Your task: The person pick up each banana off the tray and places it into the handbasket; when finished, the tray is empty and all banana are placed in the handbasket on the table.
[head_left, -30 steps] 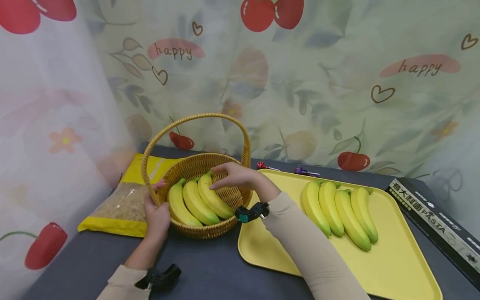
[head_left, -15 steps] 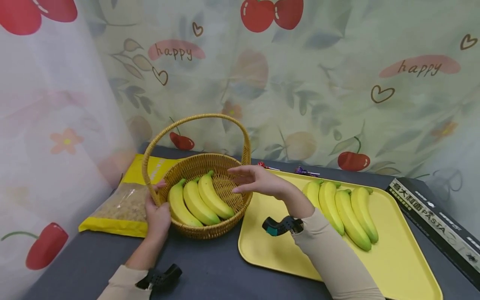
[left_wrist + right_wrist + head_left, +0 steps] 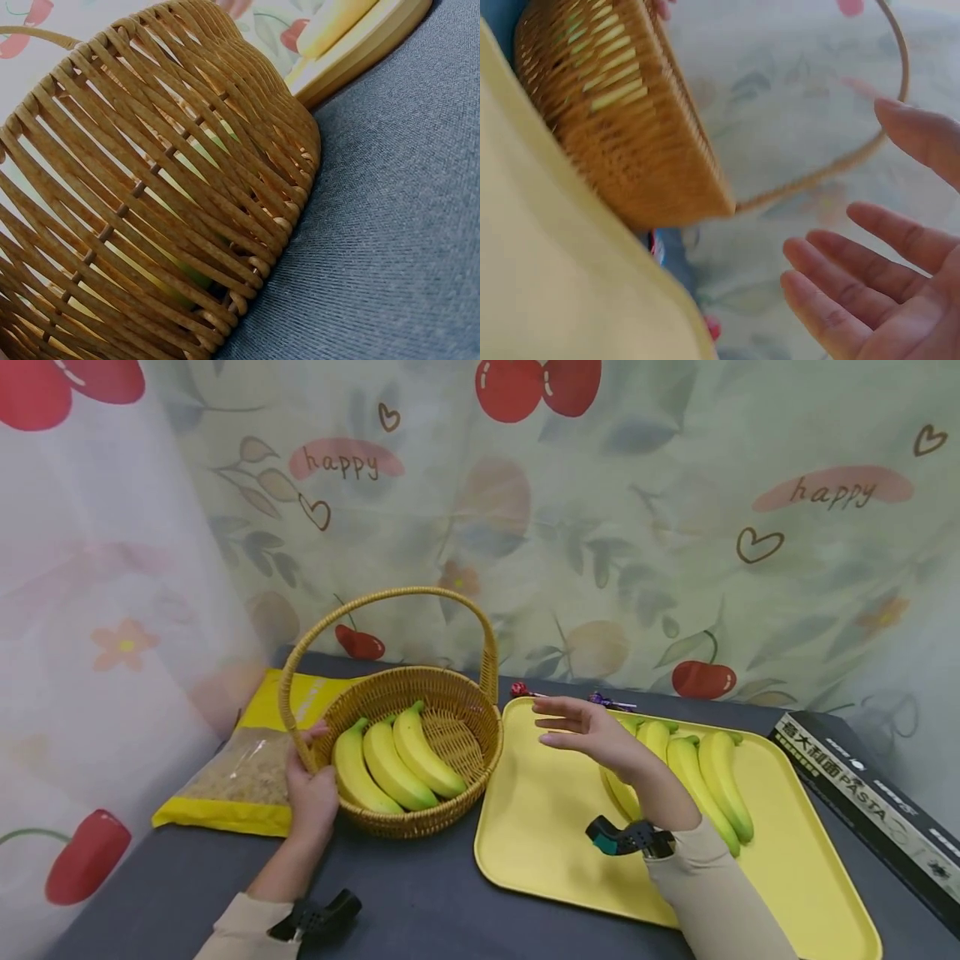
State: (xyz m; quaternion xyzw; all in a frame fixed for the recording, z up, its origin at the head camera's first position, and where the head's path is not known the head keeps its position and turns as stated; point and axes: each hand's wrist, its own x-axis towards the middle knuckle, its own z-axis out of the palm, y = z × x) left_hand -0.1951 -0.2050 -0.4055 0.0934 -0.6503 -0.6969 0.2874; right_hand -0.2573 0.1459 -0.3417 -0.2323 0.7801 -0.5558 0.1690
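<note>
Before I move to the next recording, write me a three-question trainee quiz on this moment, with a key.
1. Count: how many bananas lie in the basket?
2. True or false: the right hand is holding a banana.
3. Multiple choice: which thing does the left hand grip?
A. the pasta box
B. the basket
C. the yellow bag

Key
1. Three are visible.
2. False: it is empty, with its fingers extended, over the yellow tray.
3. B, at the side near the foot of the handle.
</note>
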